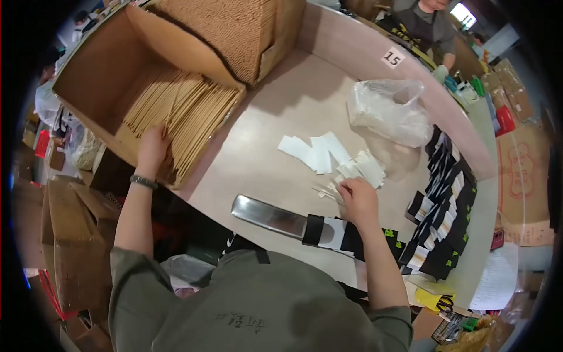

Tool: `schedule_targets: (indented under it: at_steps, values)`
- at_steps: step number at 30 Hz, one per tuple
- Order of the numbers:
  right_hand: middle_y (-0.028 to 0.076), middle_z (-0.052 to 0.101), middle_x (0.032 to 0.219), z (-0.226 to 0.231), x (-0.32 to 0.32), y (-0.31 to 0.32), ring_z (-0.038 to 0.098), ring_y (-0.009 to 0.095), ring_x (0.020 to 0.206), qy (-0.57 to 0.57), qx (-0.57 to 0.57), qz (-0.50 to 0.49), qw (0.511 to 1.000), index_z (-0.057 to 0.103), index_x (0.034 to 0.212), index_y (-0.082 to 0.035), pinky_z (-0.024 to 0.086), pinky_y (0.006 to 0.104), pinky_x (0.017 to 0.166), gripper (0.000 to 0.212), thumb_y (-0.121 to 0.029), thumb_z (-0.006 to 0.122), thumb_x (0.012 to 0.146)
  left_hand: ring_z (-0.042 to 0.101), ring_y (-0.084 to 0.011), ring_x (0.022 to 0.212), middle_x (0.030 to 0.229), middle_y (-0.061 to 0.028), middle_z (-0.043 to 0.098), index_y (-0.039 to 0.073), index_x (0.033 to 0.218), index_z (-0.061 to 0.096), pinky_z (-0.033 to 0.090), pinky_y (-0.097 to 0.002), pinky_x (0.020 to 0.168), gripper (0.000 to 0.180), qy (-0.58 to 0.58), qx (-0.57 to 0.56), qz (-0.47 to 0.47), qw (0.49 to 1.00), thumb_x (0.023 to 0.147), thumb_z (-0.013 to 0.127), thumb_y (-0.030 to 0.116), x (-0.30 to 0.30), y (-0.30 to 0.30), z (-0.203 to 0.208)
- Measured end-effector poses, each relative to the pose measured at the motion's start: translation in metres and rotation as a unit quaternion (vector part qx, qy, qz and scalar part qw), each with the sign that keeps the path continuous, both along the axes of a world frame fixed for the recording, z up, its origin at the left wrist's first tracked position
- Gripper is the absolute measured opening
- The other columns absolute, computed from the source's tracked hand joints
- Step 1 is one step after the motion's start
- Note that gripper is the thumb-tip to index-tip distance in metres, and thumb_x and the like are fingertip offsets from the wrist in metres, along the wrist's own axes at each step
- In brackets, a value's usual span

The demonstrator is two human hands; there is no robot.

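Reaching into one of two cardboard boxes (94,88) at the tabletop's (252,141) left edge, the left hand (153,151) touches brown strips (190,120); the right hand (360,202), fingers narrowed, meets white slips (370,168) mid-tabletop; both grips unclear.

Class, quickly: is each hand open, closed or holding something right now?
Left hand: at the brown strips; grip cannot be told.
Right hand: curled at the white slips; grip cannot be told.

Brown ctn. (76,252) at L, 1 co-worker (422,29) upper R, red box (505,119) R, wht. sheet (495,278) R
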State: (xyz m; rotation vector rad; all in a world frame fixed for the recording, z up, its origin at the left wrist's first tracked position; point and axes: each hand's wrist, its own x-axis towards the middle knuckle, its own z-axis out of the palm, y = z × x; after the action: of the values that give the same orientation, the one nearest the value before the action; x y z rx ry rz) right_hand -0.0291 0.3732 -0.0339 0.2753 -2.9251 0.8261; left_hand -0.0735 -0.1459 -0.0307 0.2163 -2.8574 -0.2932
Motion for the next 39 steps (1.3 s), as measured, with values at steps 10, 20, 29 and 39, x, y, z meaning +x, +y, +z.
schedule_targets:
  at_steps: [10, 20, 29, 39]
  values:
    - [0.018, 0.068, 0.083, -0.025, -0.058, -0.041, 0.066, 0.038, 0.08, -0.047, 0.126, -0.051, 0.99, 0.067, 0.08, -0.004, 0.052, 0.0488, 0.071, 0.015, -0.019, 0.062, 0.08, 0.062, -0.0412, 0.092, 0.097, -0.0195, 0.064, 0.005, 0.097, 0.056, 0.051, -0.0496, 0.076, 0.013, -0.061, -0.053, -0.027, 0.996, 0.09, 0.057, 0.015, -0.01, 0.043, -0.012]
    - [0.008, 0.057, 0.081, -0.007, 0.047, -0.065, 0.061, 0.03, 0.082, -0.019, 0.117, 0.347, 0.93, 0.062, 0.084, -0.009, 0.052, 0.0418, 0.068, 0.008, -0.014, 0.066, 0.08, 0.06, -0.0445, 0.091, 0.095, -0.0232, 0.063, 0.002, 0.099, 0.053, 0.048, -0.0515, 0.075, 0.012, -0.065, -0.075, -0.07, 0.993, 0.092, 0.049, 0.01, -0.025, 0.037, -0.004]
    - [0.01, 0.062, 0.086, -0.008, 0.071, -0.082, 0.062, 0.031, 0.082, -0.024, 0.026, 0.18, 0.983, 0.063, 0.084, -0.006, 0.051, 0.0425, 0.068, 0.016, -0.017, 0.074, 0.08, 0.062, -0.0215, 0.078, 0.087, -0.0084, 0.065, 0.002, 0.111, 0.057, 0.047, -0.0332, 0.066, 0.017, 0.072, 0.29, -0.034, 0.954, 0.1, 0.05, 0.013, 0.009, 0.043, -0.01]
    - [0.024, 0.053, 0.132, -0.011, 0.099, -0.021, 0.049, 0.043, 0.126, 0.004, -0.049, 0.168, 0.984, 0.054, 0.082, -0.004, 0.043, 0.0466, 0.102, 0.035, -0.017, 0.083, 0.07, 0.056, -0.0063, 0.074, 0.079, 0.0026, 0.062, 0.0, 0.092, 0.063, 0.047, -0.0221, 0.067, 0.006, -0.374, 0.42, -0.21, 0.8, 0.092, 0.066, 0.005, 0.079, 0.133, 0.007]
